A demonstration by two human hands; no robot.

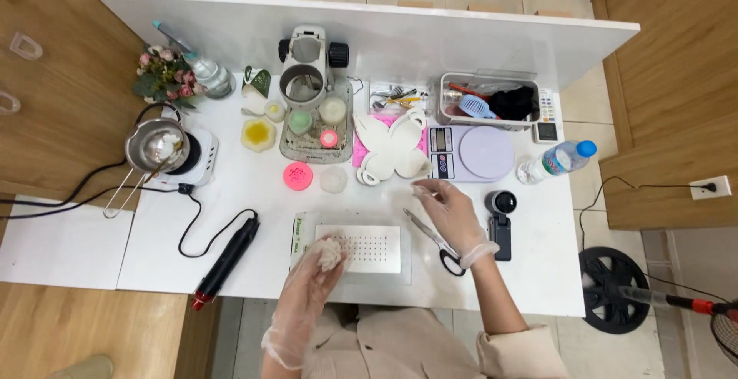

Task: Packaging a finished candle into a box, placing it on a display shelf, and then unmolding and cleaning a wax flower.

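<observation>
Nearest the camera, at the near edge of the white tabletop (254, 194), the gloved left hand (311, 283) has its fingers closed around a small, lumpy, off-white wax-like piece (330, 252), held just above the near left corner of a white perforated plate (361, 248). Beyond it to the right, the gloved right hand (453, 217) hovers with fingers loosely spread, holding nothing, just above a pair of black-handled scissors (434, 242) lying diagonally. A small black camera (500, 221) lies just right of that hand. Toward the left edge, a metal pot (157, 145) sits on a small white hot plate (201, 156); its contents look pale, but I cannot tell what they are. Near the far edge, a clear plastic bin (487, 102) holds a blue brush, something black, and other small tools. A lilac kitchen scale (470, 153) stands in front of the bin, with a water bottle (555, 161) to its right. A black-and-red heat tool (225, 262) lies near the near left corner.
</observation>
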